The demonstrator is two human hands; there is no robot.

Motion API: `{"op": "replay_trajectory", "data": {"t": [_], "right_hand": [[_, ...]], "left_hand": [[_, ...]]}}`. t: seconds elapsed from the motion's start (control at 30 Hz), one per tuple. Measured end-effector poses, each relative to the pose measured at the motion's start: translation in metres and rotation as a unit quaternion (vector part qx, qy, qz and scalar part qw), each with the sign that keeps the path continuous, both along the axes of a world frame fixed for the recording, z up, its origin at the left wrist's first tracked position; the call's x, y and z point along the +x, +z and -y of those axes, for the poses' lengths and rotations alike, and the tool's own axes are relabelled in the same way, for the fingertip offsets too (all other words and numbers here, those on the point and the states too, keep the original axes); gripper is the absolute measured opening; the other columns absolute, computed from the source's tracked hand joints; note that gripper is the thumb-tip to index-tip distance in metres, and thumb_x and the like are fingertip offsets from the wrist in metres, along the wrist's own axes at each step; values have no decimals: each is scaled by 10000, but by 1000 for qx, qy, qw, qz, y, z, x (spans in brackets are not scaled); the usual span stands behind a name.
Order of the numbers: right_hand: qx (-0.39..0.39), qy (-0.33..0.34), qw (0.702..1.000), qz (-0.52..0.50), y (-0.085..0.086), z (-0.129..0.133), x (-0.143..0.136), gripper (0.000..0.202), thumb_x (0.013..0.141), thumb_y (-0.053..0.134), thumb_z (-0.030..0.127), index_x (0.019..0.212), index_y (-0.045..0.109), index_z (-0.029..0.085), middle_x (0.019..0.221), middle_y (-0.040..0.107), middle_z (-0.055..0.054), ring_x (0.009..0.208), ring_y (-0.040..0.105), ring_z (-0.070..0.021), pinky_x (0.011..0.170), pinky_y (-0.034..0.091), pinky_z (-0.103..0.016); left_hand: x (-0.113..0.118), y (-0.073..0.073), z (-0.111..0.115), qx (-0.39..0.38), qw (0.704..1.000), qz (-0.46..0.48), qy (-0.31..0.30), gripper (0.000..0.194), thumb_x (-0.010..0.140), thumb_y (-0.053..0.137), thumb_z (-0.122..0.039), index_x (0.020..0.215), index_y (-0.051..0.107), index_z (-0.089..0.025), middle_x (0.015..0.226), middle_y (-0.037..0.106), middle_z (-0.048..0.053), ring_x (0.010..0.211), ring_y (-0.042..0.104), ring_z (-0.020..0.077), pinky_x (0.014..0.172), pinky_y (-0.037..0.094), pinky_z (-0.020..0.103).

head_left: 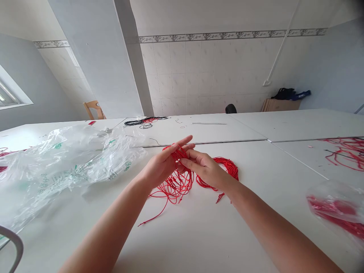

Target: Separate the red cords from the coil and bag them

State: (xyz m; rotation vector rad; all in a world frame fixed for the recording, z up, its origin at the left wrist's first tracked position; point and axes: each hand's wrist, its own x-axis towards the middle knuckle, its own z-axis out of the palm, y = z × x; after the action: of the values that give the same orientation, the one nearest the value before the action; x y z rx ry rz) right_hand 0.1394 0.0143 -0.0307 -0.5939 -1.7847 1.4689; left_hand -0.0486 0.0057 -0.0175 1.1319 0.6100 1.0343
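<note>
Thin red cords [176,186] hang in a tangled bundle of loops from my left hand [167,161], with one loose end trailing toward me over the white table. That hand is curled round the top of the bundle, its index finger stretched out. My right hand [203,163] pinches at the same cords with thumb and fingertips, close against the left fingers. Just behind the right wrist, a coiled ring of red cord [231,168] lies on the table, partly hidden by the forearm. Its knotted ends stick out below.
Crumpled clear plastic bags [93,159] spread over the left side of the table. Black cords [142,122] lie at the back. To the right are loose red cords [348,151] and a clear bag with red contents [338,212]. A thin pale strip [209,123] rests farther back.
</note>
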Motion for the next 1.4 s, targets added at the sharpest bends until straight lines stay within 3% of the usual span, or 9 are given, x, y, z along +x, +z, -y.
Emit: {"op": "replay_trajectory", "data": {"t": [0.13,0.3,0.53,0.73,0.9,1.03,1.1,1.27,1.4], "right_hand": [[-9,6,1000,-1,1,2,-2,244,1034,599,470,1002,659,236,934,673,-26,946,671,-183,927,542,-361],[6,-22,999,33,3,3,-2,311,1016,611,518,903,617,228,812,588,-7,797,569,-170,759,484,-347],[0,-7,1000,22,-2,1,-1,268,966,693,497,1062,684,247,929,626,-22,903,599,-195,849,508,-370],[-10,-6,1000,-1,-7,3,-7,318,994,657,515,1197,671,271,1125,652,-42,1082,608,-212,1000,499,-403],[-75,-7,997,20,-3,8,-9,413,948,719,547,1222,617,256,1093,631,-36,995,598,-179,909,487,-342],[-51,-29,997,40,-6,7,-10,344,969,665,575,981,608,235,904,515,0,846,511,-153,733,415,-299],[-40,-38,997,45,-9,5,-10,372,980,644,567,868,549,225,821,435,12,795,466,-149,665,357,-293],[-16,-46,998,39,-14,4,-14,355,1031,556,533,856,506,228,782,364,21,739,394,-144,634,303,-299],[3,-36,997,65,-12,4,-10,396,1040,522,569,844,507,225,778,396,22,737,415,-145,663,340,-302]], "left_hand": [[0,0,1,1,1000,-17,9,440,1050,580,-422,1463,675,-302,1561,556,138,767,590,150,685,484,317],[2,3,3,4,1000,-23,20,458,1028,625,-428,1472,661,-321,1509,604,118,993,653,239,760,522,348],[3,-1,-2,-6,1000,-3,4,469,1010,611,-527,1396,722,-284,1446,661,120,1125,647,282,786,524,347],[4,-5,0,27,996,-50,67,397,1050,568,-501,1347,746,-307,1524,614,97,1463,453,337,984,516,392],[5,-3,3,49,992,-69,99,348,1059,563,-500,1265,777,-318,1534,606,51,1519,402,324,1106,471,408],[8,-1,3,48,989,-59,126,305,1041,600,-457,1137,808,-255,1441,662,79,1433,498,321,1017,530,372],[9,-1,3,37,989,-49,136,299,1020,637,-473,1047,809,-230,1403,677,87,1271,619,302,919,564,353],[10,-1,6,35,993,-44,108,370,996,661,-535,896,730,-185,1386,679,106,782,687,185,682,570,337],[14,3,8,13,989,-19,149,341,1006,671,-446,802,657,-173,1274,731,117,799,691,186,681,572,321]]}}
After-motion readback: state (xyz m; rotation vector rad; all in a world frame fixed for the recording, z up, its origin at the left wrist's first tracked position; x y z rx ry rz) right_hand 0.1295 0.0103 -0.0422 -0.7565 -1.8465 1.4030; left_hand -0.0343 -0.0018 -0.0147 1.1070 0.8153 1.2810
